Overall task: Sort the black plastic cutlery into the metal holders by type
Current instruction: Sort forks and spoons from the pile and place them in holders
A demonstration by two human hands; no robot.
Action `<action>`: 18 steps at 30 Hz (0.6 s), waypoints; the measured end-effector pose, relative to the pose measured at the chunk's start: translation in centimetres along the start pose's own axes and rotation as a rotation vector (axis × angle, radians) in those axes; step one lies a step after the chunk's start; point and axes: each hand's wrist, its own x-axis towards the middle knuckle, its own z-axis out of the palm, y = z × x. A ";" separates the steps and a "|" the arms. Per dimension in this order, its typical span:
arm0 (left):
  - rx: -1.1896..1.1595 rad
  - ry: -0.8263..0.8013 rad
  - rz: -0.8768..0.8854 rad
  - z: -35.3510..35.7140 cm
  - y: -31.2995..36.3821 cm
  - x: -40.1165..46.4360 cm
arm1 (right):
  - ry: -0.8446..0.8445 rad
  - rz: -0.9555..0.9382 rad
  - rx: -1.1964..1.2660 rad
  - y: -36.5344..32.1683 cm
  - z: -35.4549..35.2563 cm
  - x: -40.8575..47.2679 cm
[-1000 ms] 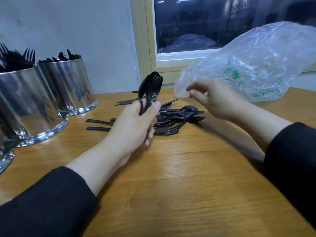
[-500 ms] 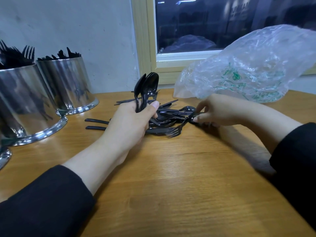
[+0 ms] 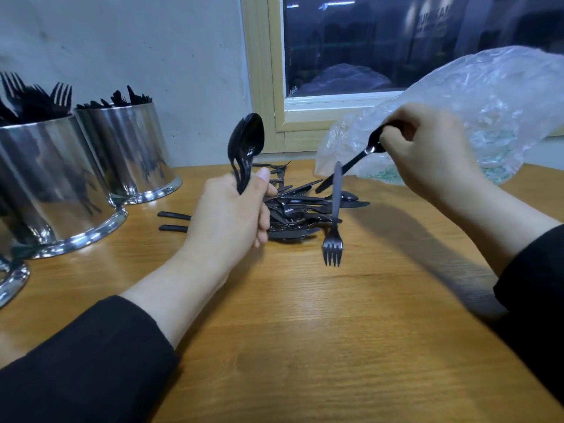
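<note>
left hand (image 3: 232,215) grips upright spoon bundle (image 3: 247,148) | right hand (image 3: 427,148) pinches one spoon (image 3: 351,166), bowl end | fork (image 3: 334,233) hangs tines-down at cutlery pile's (image 3: 299,209) 4 o'clock

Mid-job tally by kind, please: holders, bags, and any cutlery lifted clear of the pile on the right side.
Holders: 3 (one cut off at left)
Bag: 1
Spoon in right hand: 1
Fork hanging beside it: 1
Total: 6
</note>
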 end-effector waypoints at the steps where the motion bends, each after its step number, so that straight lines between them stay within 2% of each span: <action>1: -0.012 0.033 0.015 -0.1 0.0 0.2 | 0.030 -0.043 0.030 -0.4 0.0 -0.1; 3: -0.022 0.096 0.037 -0.1 0.0 0.5 | 0.034 -0.113 0.108 -1.2 0.1 -0.5; 7: 0.071 0.112 0.115 -0.2 -0.4 0.5 | -0.100 -0.200 0.247 -2.7 1.0 -1.7; 12: 0.322 -0.037 0.139 -0.2 0.4 -0.1 | -0.227 -0.266 0.322 -3.8 2.2 -2.9; 15: 0.290 -0.195 0.121 0.2 0.6 -0.6 | -0.222 -0.264 0.397 -4.1 2.7 -3.2; 18: 0.279 -0.161 0.071 0.2 0.1 -0.3 | -0.283 -0.200 0.415 -3.6 3.1 -3.0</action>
